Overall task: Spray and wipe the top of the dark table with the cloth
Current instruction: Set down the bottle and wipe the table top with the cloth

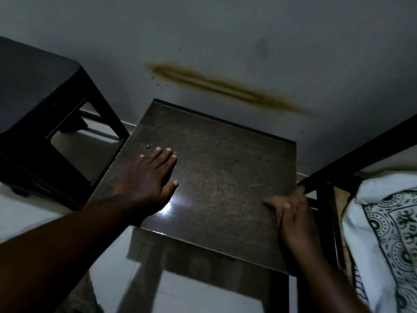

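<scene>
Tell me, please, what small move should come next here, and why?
Probably lift the left hand off the table and fetch the spray and cloth: both hands are empty, the right hand rests at the table's edge, and neither item is in view.

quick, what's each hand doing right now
Left hand: open, flat on the dark table, holding nothing.
Right hand: blurred at the table's right edge; grip cannot be told.

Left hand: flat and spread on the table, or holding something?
Flat and empty: left hand lies palm down on the dark table, fingers extended, nothing under it.
</scene>
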